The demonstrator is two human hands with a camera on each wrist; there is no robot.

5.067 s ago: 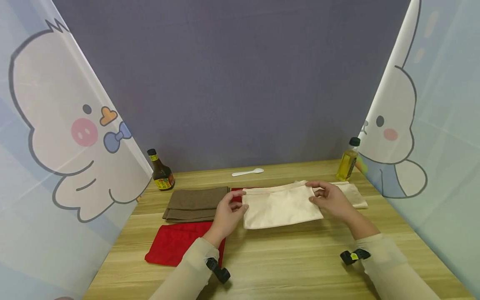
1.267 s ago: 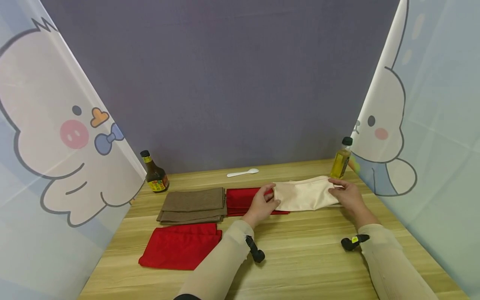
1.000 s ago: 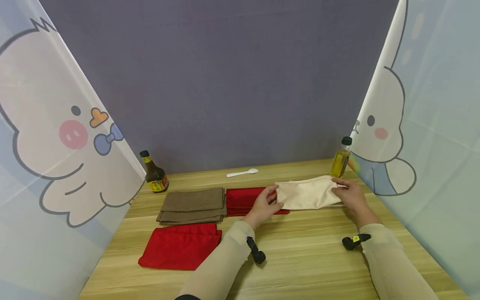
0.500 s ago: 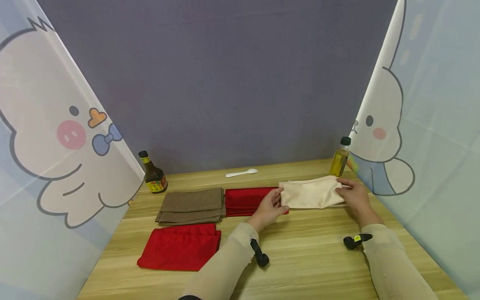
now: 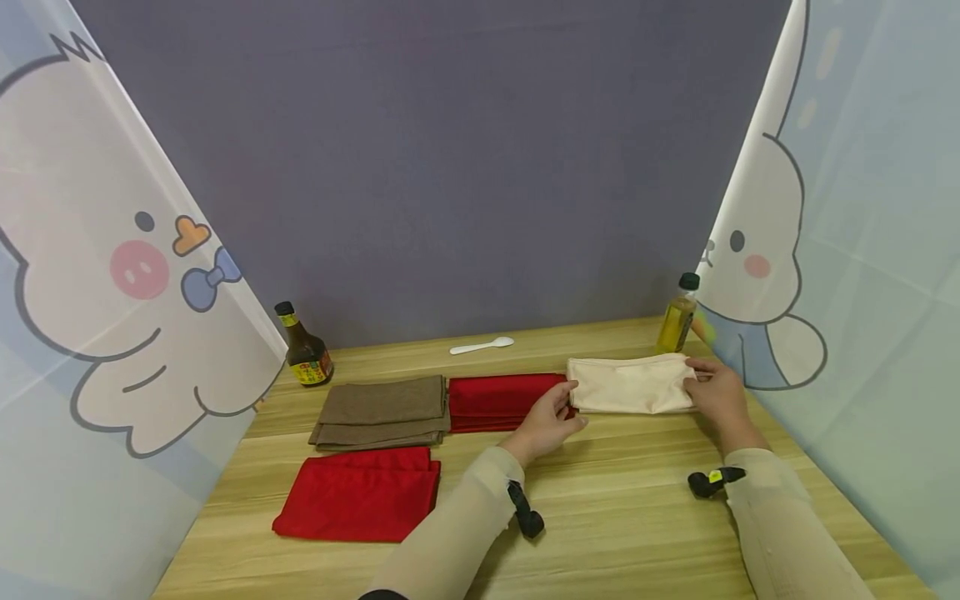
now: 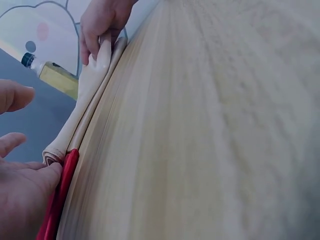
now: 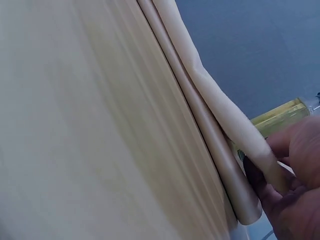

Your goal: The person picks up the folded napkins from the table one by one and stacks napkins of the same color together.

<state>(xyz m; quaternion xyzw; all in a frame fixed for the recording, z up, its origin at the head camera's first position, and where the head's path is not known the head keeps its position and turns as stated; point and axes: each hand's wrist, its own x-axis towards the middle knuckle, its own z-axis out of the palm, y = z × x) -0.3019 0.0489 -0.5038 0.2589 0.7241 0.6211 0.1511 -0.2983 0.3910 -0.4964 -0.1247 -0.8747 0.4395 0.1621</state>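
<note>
A folded cream cloth (image 5: 626, 385) lies on another folded cream cloth (image 7: 225, 165), seen as a lower layer in the right wrist view. Its right end is pinched by my right hand (image 5: 718, 398) between thumb and fingers, slightly raised off the layer below. My left hand (image 5: 543, 423) is at its left end, fingers spread apart, with fingertips touching the folded edge; nothing is pinched there in the left wrist view. Just left of the cream cloths lies a folded red cloth (image 5: 502, 402), partly behind my left hand.
A folded brown cloth (image 5: 386, 408) sits left of the red one, with a second red cloth (image 5: 356, 496) in front. Behind them are a white spoon (image 5: 482, 346), a dark sauce bottle (image 5: 307, 350) and an oil bottle (image 5: 677, 318). Printed curtains flank the wooden table (image 5: 622, 525).
The cream cloth has been carried right and lowered onto the other cream cloth. My left hand has loosened from its left end, fingers spreading. The right hand keeps its pinch.
</note>
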